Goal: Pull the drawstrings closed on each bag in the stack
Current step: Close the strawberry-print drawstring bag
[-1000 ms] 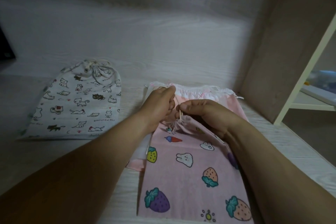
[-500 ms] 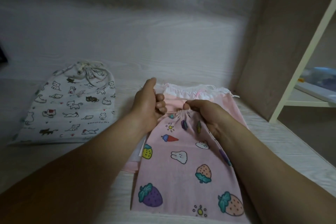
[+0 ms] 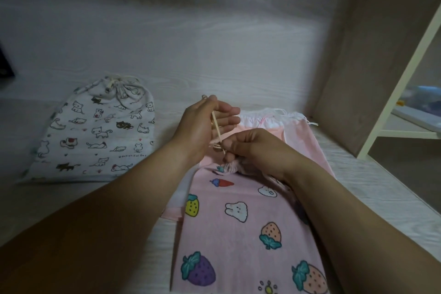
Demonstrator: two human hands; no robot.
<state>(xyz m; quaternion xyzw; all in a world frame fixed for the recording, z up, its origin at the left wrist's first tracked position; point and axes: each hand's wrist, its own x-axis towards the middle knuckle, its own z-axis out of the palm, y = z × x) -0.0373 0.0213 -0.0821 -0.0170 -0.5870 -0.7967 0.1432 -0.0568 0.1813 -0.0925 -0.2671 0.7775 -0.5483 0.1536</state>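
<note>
Two hands meet over the topmost pink fruit-print bag (image 3: pixel 238 234): right hand (image 3: pixel 253 148) grips its gathered neck, left hand (image 3: pixel 202 126) pinches the taut drawstring (image 3: pixel 216 126) above. Plain pink bag (image 3: pixel 298 138) edges out beyond the right hand, near the side panel (image 3: pixel 353 79). Cinched cat-print bag (image 3: pixel 95 131) lies well left of the left hand, bare tabletop (image 3: pixel 164 124) between

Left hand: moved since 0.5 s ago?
Yes. Against the cat-print bag, which stays put, the left hand has lifted up and away from the mouth of the strawberry-print bag, pulling the drawstring taut.
</note>
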